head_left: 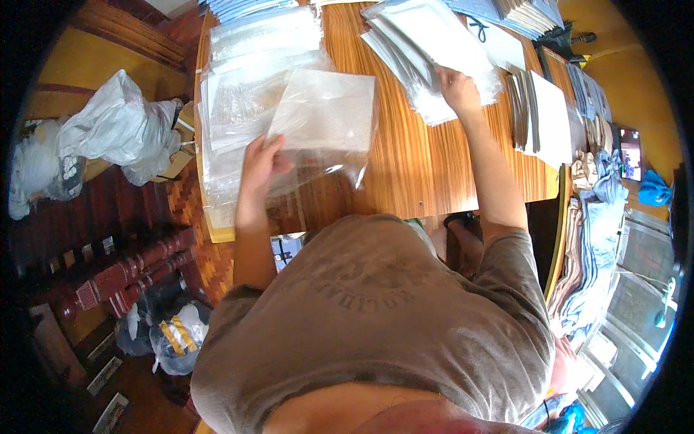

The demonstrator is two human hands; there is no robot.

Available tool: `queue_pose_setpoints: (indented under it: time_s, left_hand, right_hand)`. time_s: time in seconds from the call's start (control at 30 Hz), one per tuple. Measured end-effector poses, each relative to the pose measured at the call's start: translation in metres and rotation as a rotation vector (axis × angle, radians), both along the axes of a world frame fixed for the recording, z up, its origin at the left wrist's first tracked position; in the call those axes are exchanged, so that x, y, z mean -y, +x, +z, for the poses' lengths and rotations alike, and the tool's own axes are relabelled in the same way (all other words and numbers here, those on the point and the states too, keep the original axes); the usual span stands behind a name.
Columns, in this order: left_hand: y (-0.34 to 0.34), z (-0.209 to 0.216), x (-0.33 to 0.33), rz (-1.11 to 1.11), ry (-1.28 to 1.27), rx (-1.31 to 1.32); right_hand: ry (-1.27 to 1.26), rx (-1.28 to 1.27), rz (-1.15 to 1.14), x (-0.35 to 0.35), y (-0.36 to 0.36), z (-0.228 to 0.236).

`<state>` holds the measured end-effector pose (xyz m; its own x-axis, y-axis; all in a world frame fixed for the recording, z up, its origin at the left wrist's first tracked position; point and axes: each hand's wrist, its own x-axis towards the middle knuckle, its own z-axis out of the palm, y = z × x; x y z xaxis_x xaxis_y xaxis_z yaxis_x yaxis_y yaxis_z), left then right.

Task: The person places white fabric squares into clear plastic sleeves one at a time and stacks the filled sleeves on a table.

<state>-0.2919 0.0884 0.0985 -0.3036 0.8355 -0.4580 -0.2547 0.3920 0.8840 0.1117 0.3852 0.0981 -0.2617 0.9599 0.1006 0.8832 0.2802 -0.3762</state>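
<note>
My left hand (265, 160) pinches the lower left edge of a clear plastic bag with a pale grey rectangular sheet (327, 108) inside. The bag's loose lower end hangs over the wooden table. Further right, my right hand (460, 92) is closed at the edge of a pile of white sheets in clear plastic (416, 54). Its fingertips are partly hidden, but they seem to grip the top sleeve. Under and beyond my left hand lies a spread of overlapping clear plastic bags (249, 87).
The striped wooden table (401, 173) ends just before my body. A stack of white cards (538, 119) stands on its right side. Folded blue clothes (242, 9) lie at the far edge, and piled jeans (596, 246) are at the right. White sacks (119, 126) sit at the left.
</note>
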Motion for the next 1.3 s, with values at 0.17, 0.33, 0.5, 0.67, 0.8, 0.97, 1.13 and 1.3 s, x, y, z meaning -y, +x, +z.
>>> queue_pose_setpoints:
  time_s: [0.17, 0.33, 0.5, 0.67, 0.8, 0.97, 1.13, 1.3]
  left_hand:
    - [0.02, -0.023, -0.128, 0.088, 0.092, 0.208]
    - [0.012, -0.047, -0.163, 0.05, 0.112, -0.205]
    - [0.02, -0.059, -0.171, 0.171, 0.009, -0.554]
    - [-0.006, -0.109, -0.225, 0.121, 0.076, -0.759]
    - [0.017, -0.054, -0.228, 0.083, -0.016, -0.895]
    - [0.095, -0.007, -0.101, 0.193, 0.515, -0.856]
    - [0.157, -0.046, -0.068, -0.297, 0.738, -1.107]
    - [0.217, -0.052, -0.099, -0.707, 0.802, -1.24]
  right_hand:
    - [0.376, -0.078, -0.081, 0.038, -0.022, 0.07]
    - [0.628, 0.019, 0.074, 0.124, -0.031, 0.103]
    - [0.505, 0.042, 0.154, 0.217, -0.03, 0.09]
    - [0.396, -0.004, 0.302, 0.261, -0.028, 0.09]
    - [0.356, 0.017, 0.301, 0.263, -0.022, 0.061]
    - [0.057, -0.051, 0.379, 0.258, -0.051, -0.001]
    - [-0.116, -0.022, 0.595, 0.208, -0.022, -0.005]
    - [-0.209, 0.193, 0.781, 0.158, 0.058, -0.018]
